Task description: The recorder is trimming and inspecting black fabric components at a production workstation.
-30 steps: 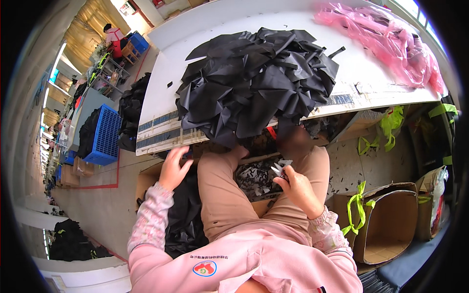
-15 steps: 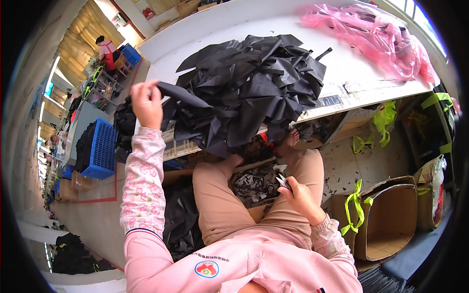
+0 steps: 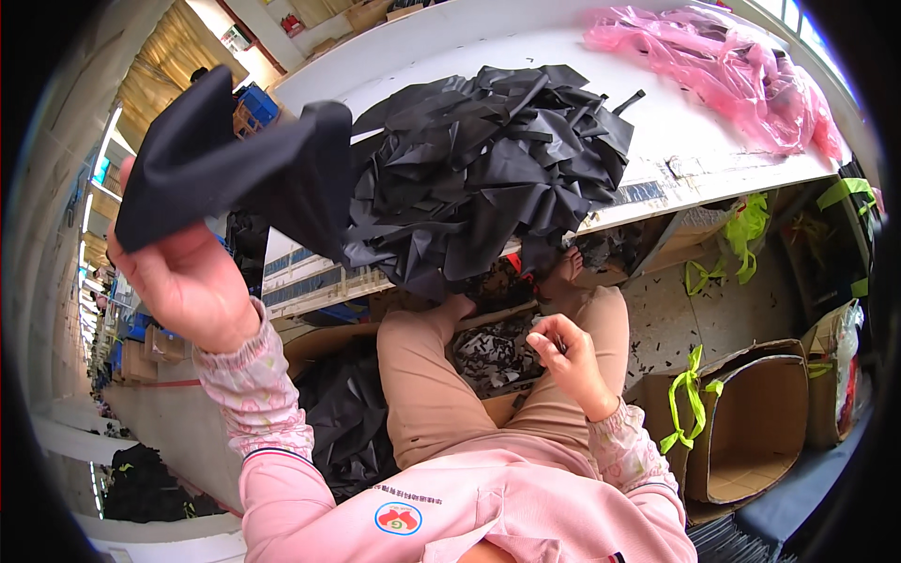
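My left hand point(image 3: 183, 281) is raised at the left, closed on a folded black fabric piece point(image 3: 211, 169). The piece spreads up and over to the right, its right end hanging beside a large heap of black fabric pieces point(image 3: 497, 159) on the white table point(image 3: 328, 70). Low over my right thigh, my right hand point(image 3: 572, 361) is closed around small thread snips. Their blades are mostly hidden by my fingers now; a dark bit shows between them.
A pink plastic bag point(image 3: 713, 75) lies at the table's back right. Between my legs is a box of black scraps point(image 3: 493, 357), with more black fabric point(image 3: 347, 422) to its left. A cardboard box point(image 3: 751, 422) with a yellow-green tie point(image 3: 688, 403) stands at the right.
My left hand has drawn one black piece off the heap, bringing it left and nearer. My right hand has turned and risen slightly, so the snips' blades no longer show.
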A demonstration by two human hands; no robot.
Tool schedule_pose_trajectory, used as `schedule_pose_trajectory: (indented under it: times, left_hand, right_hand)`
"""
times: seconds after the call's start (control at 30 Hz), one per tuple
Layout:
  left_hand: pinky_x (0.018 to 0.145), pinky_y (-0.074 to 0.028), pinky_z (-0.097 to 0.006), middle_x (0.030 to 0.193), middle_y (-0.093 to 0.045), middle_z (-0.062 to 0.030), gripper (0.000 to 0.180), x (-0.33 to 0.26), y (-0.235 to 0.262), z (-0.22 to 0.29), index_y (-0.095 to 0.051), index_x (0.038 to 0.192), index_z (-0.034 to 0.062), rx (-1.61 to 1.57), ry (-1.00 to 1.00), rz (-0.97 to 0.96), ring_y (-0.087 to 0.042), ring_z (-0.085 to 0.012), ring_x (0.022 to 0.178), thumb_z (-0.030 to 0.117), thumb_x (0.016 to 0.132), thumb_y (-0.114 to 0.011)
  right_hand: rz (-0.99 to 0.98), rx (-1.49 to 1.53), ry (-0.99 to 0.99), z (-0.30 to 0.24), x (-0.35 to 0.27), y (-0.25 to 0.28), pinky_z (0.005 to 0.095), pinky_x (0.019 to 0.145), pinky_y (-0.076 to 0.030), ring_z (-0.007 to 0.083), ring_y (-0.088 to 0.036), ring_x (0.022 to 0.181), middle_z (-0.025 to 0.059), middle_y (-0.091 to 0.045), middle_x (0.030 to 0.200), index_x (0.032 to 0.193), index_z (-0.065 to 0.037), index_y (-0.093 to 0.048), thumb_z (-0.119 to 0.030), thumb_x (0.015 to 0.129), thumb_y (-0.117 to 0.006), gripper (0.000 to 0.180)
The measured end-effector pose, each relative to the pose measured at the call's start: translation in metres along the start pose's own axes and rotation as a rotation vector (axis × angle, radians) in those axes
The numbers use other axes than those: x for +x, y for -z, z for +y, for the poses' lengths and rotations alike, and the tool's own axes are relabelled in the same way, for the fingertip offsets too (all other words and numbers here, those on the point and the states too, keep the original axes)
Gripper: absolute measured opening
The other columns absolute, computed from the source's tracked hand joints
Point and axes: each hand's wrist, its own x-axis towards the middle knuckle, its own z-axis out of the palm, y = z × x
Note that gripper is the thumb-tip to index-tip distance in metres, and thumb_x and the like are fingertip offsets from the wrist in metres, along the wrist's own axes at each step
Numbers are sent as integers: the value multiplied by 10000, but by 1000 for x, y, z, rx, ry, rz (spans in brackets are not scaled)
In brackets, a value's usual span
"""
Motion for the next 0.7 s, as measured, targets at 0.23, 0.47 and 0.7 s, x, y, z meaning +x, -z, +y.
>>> schedule_pose_trajectory:
  times: [0.23, 0.47, 0.7]
  left_hand:
    - [1036, -372, -569, 1323, -524, -135, 206, -55, -7, 29, -551, 1104, 146, -726, 365, -259, -583, -351, 1120, 281, 998, -438]
    - [866, -503, -462, 1048, -645, -243, 147, -192, -50, 23, -616, 1001, -22, -1101, 1144, -1173, -650, -347, 971, -60, 892, -525]
    - [967, -431, -383, 1162, -608, -201, 161, -271, -37, 39, -594, 1025, -12, -1240, 1549, -1264, -581, -273, 1095, -42, 903, -494]
  right_hand:
    - [-277, 568, -149, -24, 20, -25, 189, 361, -337, 10, -375, 398, 84, -693, 886, 1182, -39, -518, -308, 1006, -467, 325]
    - [-807, 856, -242, -27, 44, -56, 247, 697, -530, 164, -663, 895, 153, -687, 1001, 1391, -79, -385, -549, 913, -541, 688]
    - [-1057, 301, -151, 6, 4, -54, 265, 635, -488, 95, -581, 741, 36, -660, 867, 1269, -45, -524, -119, 813, -725, 504]
